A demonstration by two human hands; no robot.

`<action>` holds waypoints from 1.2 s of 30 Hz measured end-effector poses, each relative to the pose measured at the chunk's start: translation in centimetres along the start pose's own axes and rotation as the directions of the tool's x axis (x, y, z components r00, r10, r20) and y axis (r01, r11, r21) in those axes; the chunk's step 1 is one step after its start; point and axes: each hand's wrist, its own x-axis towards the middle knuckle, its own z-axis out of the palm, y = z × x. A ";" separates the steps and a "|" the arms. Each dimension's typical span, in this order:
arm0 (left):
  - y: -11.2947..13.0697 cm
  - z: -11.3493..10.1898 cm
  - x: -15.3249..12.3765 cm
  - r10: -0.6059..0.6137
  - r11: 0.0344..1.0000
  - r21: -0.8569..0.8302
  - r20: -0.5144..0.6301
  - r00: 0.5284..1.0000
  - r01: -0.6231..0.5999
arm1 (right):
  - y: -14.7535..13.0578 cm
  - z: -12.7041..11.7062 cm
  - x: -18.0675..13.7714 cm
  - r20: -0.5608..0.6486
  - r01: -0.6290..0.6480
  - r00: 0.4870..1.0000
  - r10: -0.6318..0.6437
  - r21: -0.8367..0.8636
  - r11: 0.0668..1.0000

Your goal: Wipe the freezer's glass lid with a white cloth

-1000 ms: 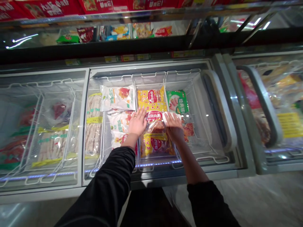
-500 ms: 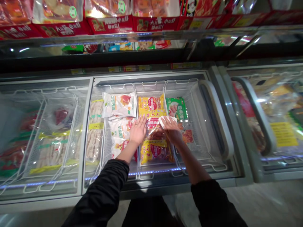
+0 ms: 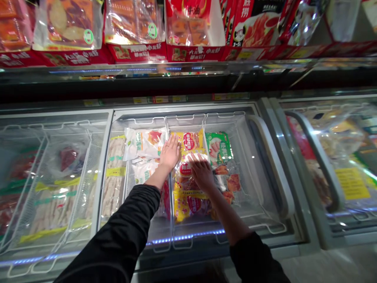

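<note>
My left hand point(image 3: 170, 153) lies flat with fingers stretched out on the wire divider between the white packets point(image 3: 145, 143) and the yellow-and-red packets point(image 3: 190, 141) in the open freezer chest. My right hand point(image 3: 201, 171) presses a white cloth point(image 3: 198, 157) onto a yellow-and-red packet in the middle basket, fingers spread over it. A green packet point(image 3: 219, 146) lies just right of that hand. More yellow-and-red packets point(image 3: 188, 202) sit nearer me under my right forearm.
The freezer's sliding lid point(image 3: 266, 157) is pushed right. Closed glass lids cover the left section point(image 3: 53, 173) and the right chest point(image 3: 332, 149). A shelf of red boxed goods point(image 3: 135, 51) overhangs the back. White wire baskets point(image 3: 188, 118) divide the chest.
The view has tilted up, showing more of the shelf. Both hands have slid farther back along the packets; the right hand with the cloth has moved left, toward the left hand.
</note>
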 end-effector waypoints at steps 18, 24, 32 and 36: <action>0.1 0.4 -0.5 0.014 0.998 -0.068 -0.046 0.999 -0.017 | 2.6 -0.4 9.9 -0.003 0.034 0.999 -0.033 0.012 0.999; 0.0 0.7 -0.5 0.019 0.997 -0.079 -0.042 0.999 -0.022 | 7.6 -1.2 6.2 0.059 0.021 0.998 -0.023 0.036 0.999; -0.8 2.3 -0.2 0.028 0.997 -0.072 -0.028 0.999 -0.030 | 5.7 0.2 18.9 0.010 -0.332 0.943 0.332 0.006 0.943; -0.7 2.1 -0.1 0.025 0.997 -0.075 -0.040 0.999 -0.028 | 3.6 0.4 17.1 -0.007 -0.082 0.997 0.082 -0.018 0.996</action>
